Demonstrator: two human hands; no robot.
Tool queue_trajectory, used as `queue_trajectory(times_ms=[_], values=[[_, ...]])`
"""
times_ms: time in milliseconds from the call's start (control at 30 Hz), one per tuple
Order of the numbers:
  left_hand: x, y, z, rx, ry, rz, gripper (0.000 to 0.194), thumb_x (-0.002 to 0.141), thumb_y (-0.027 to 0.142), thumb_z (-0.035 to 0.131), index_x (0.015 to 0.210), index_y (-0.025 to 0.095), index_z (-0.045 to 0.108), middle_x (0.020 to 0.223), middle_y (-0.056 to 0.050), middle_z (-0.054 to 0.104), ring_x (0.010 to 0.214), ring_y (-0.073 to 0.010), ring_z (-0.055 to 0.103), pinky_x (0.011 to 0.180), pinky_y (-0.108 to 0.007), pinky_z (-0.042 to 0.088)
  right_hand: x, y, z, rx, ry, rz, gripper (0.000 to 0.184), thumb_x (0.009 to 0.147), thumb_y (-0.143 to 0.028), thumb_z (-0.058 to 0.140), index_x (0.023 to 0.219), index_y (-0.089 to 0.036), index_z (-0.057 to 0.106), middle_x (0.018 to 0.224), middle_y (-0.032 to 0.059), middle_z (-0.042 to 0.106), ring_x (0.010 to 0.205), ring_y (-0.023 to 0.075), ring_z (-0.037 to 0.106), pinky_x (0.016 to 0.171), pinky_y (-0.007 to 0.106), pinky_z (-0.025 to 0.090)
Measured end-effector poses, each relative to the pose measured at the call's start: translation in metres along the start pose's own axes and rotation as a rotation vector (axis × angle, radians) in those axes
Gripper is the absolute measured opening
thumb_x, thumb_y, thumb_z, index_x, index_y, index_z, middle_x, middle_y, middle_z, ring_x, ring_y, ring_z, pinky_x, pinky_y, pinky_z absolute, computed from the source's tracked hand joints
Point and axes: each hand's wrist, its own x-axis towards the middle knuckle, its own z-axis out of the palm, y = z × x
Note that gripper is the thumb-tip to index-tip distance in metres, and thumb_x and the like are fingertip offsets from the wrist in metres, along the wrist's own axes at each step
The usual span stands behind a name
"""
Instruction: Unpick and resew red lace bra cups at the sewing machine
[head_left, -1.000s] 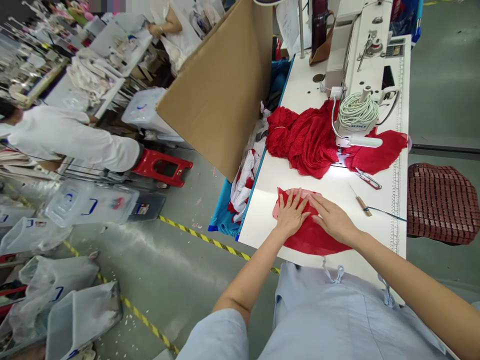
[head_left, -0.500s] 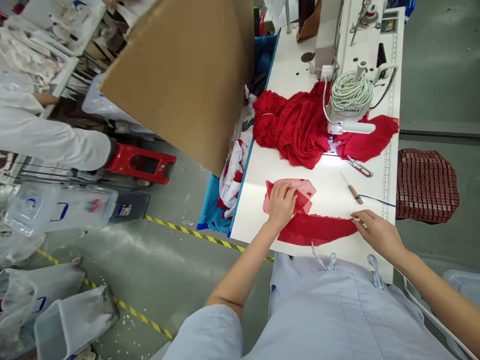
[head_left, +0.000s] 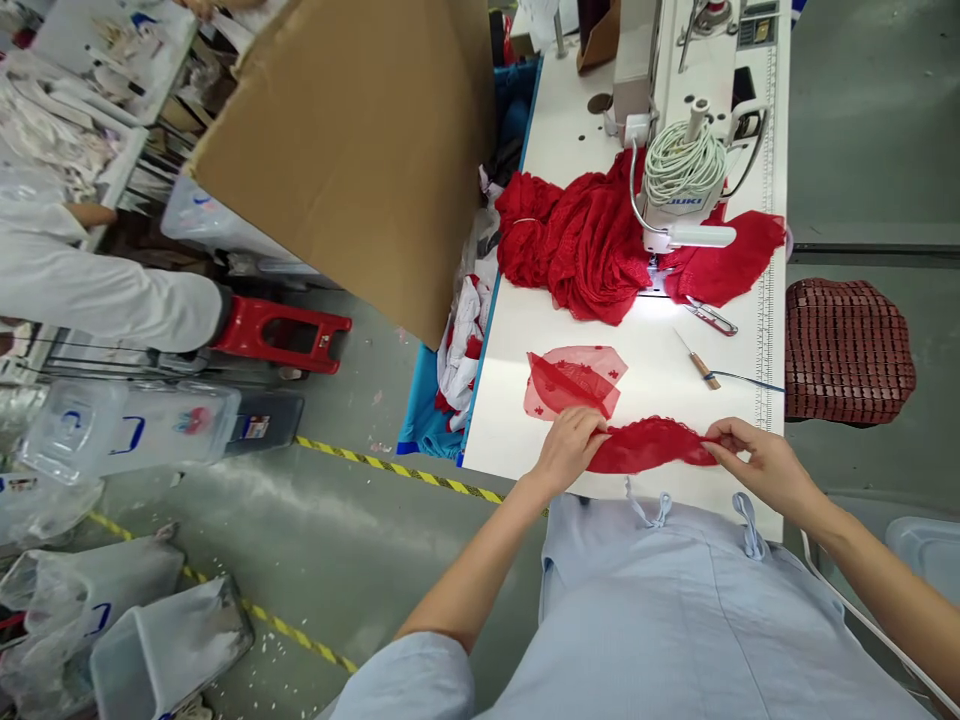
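Note:
A curved red fabric piece with a lacy upper edge (head_left: pixel 652 447) stretches between my hands at the table's near edge. My left hand (head_left: pixel 568 447) pinches its left end, and my right hand (head_left: pixel 739 450) pinches the right end between thumb and fingers. Just beyond my left hand lies a sheer red fabric piece (head_left: pixel 574 380), partly folded over itself. A wooden-handled awl (head_left: pixel 703 370) on a dark cord rests beyond my right hand. Thread snips (head_left: pixel 711 317) lie close to the sewing machine (head_left: pixel 684 205), with red fabric under its head.
A heap of red lace fabric (head_left: pixel 577 245) lies left of the machine on the white table (head_left: pixel 510 425). A large cardboard sheet (head_left: pixel 360 150) stands at the left, above a blue cloth bin (head_left: pixel 420 405). A brown seat (head_left: pixel 847 350) is at the right. A person's white sleeve (head_left: pixel 112 270) shows far left.
My left hand has come off the sheer piece and moved toward me, taking the curved red piece's left end. The piece now bows upward between my hands. The view has shifted slightly.

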Motion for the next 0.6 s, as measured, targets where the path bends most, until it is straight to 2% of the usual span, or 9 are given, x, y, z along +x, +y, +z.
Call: queue_trajectory(times_ms=[100, 200, 233, 300, 433, 500, 600], values=[[-0.027, 0.005, -0.019, -0.313, -0.074, -0.036, 0.009, 0.096, 0.023, 0.053, 0.092, 0.021, 0.061, 0.09, -0.002, 0.068, 0.082, -0.0153, 0.06, 0.075, -0.028, 0.047, -0.013, -0.01, -0.008, 0.113, -0.156, 0.056, 0.039, 0.087, -0.061, 0.058, 0.089, -0.023, 0.067, 0.074, 0.0042, 0.067, 0.067, 0.0189, 0.057, 0.055, 0.029, 0.045], [-0.05, 0.004, -0.034, -0.477, -0.326, -0.133, 0.01, 0.093, 0.027, 0.057, 0.088, 0.02, 0.061, 0.083, 0.001, 0.066, 0.071, -0.0124, 0.057, 0.064, -0.023, 0.044, -0.017, -0.009, -0.005, 0.202, -0.425, 0.081, 0.047, 0.085, -0.067, 0.056, 0.085, -0.022, 0.068, 0.07, 0.0029, 0.064, 0.062, 0.0165, 0.054, 0.056, 0.029, 0.046], [-0.053, 0.003, -0.035, -0.484, -0.385, -0.164, 0.012, 0.093, 0.028, 0.056, 0.086, 0.02, 0.061, 0.08, 0.002, 0.066, 0.068, -0.0116, 0.056, 0.061, -0.022, 0.043, -0.016, -0.007, -0.002, 0.181, -0.469, 0.083, 0.047, 0.086, -0.066, 0.054, 0.083, -0.022, 0.067, 0.067, 0.0018, 0.062, 0.06, 0.0157, 0.053, 0.056, 0.029, 0.046], [-0.051, 0.003, -0.033, -0.361, -0.388, -0.188, 0.015, 0.096, 0.027, 0.052, 0.085, 0.02, 0.059, 0.081, 0.002, 0.066, 0.069, -0.0116, 0.058, 0.063, -0.022, 0.044, -0.012, 0.0, 0.007, 0.032, -0.436, 0.071, 0.04, 0.089, -0.058, 0.049, 0.081, -0.023, 0.064, 0.066, 0.0007, 0.061, 0.059, 0.0153, 0.052, 0.056, 0.029, 0.046], [-0.022, 0.005, -0.01, 0.154, -0.232, -0.19, 0.012, 0.097, 0.019, 0.049, 0.096, 0.02, 0.061, 0.099, -0.003, 0.07, 0.09, -0.0177, 0.064, 0.075, -0.028, 0.047, -0.005, 0.011, 0.025, -0.293, -0.228, 0.076, 0.021, 0.086, -0.036, 0.048, 0.077, -0.024, 0.062, 0.086, 0.0049, 0.065, 0.066, 0.0182, 0.056, 0.055, 0.031, 0.04], [-0.006, 0.005, 0.003, 0.262, -0.201, -0.203, 0.015, 0.096, 0.016, 0.049, 0.104, 0.019, 0.061, 0.105, -0.008, 0.069, 0.095, -0.0219, 0.065, 0.076, -0.032, 0.047, -0.004, 0.013, 0.031, -0.371, -0.161, 0.092, 0.019, 0.085, -0.032, 0.047, 0.076, -0.023, 0.061, 0.099, 0.0083, 0.064, 0.077, 0.0222, 0.058, 0.054, 0.031, 0.037], [0.008, 0.003, 0.016, 0.335, -0.184, -0.196, 0.017, 0.095, 0.013, 0.05, 0.107, 0.018, 0.062, 0.101, -0.011, 0.068, 0.091, -0.0246, 0.064, 0.074, -0.035, 0.047, -0.007, 0.013, 0.038, -0.452, -0.076, 0.11, 0.017, 0.085, -0.03, 0.048, 0.074, -0.023, 0.06, 0.113, 0.0121, 0.06, 0.1, 0.03, 0.057, 0.055, 0.032, 0.035]])
